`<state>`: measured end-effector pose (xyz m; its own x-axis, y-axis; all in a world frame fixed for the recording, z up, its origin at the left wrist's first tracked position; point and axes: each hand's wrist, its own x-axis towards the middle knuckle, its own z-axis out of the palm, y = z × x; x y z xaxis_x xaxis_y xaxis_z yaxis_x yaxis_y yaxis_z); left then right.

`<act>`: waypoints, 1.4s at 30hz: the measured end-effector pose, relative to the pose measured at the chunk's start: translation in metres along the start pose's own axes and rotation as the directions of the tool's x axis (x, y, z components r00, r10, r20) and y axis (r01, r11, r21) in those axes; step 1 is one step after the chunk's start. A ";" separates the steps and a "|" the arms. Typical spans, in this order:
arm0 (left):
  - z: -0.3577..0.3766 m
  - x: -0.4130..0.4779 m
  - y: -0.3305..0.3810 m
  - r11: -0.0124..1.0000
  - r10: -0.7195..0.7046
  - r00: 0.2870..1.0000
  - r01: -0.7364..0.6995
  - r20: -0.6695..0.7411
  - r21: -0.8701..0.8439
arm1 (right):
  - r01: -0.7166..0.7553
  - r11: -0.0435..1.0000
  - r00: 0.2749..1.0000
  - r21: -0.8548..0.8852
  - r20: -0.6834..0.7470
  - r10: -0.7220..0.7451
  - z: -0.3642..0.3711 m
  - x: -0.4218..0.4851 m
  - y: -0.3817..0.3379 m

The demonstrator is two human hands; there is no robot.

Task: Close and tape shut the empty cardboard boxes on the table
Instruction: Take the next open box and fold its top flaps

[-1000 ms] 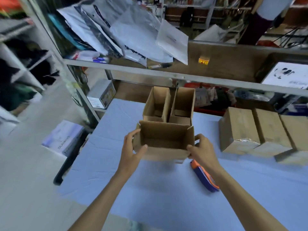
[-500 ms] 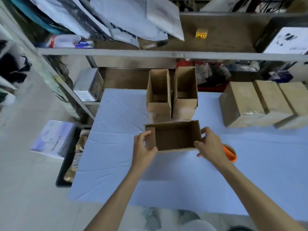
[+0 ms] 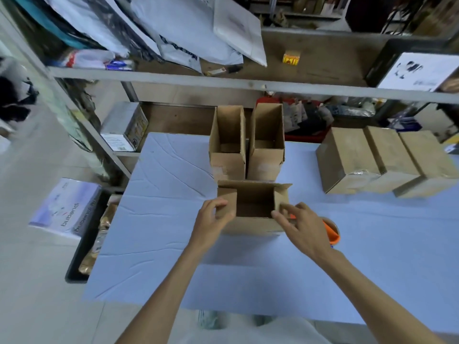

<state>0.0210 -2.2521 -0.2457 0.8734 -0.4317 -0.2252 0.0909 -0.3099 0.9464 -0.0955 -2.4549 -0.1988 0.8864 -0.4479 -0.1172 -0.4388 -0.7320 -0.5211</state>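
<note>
Right hand (image 3: 304,228) has left the box (image 3: 250,227) side, fingers now spread on right flap (image 3: 281,194) (tape gun (image 3: 331,232) behind it). Left hand (image 3: 211,220) pinches left flap (image 3: 227,196). Box sits mid-frame on table (image 3: 161,219). Push both flaps flat & level 1st.

Both arms are bare: the left forearm (image 3: 169,281) and the right forearm (image 3: 372,291) are uncovered from the wrist down to the lower edge of the view. The left hand (image 3: 211,220) and the right hand (image 3: 305,229) are bare too, with slim fingers. Low in the middle shows a strip of pale, whitish garment (image 3: 248,335). Just below the near edge of the bench (image 3: 248,281) are two blurred grey-green shapes (image 3: 208,319); whether they are footwear cannot be told.
</note>
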 end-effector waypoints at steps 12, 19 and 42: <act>0.007 0.002 0.003 0.988 -0.016 0.980 0.047 -0.201 0.148 | -0.192 0.817 0.964 0.544 -0.049 0.260 0.035 0.014 0.035; 0.009 0.019 0.003 0.943 0.084 0.987 -0.034 -0.137 0.332 | 0.060 0.998 0.998 0.029 -0.036 -0.059 0.021 0.038 0.023; 0.022 0.042 0.008 0.980 -0.191 0.959 0.198 -0.211 0.010 | -0.173 0.813 0.984 0.556 0.135 0.117 0.018 0.065 0.064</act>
<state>0.0478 -2.2913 -0.2529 0.9209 -0.1758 -0.3480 0.2571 -0.3971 0.8810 -0.0635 -2.5213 -0.2546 0.8407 -0.4569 -0.2908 -0.4283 -0.2323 -0.8733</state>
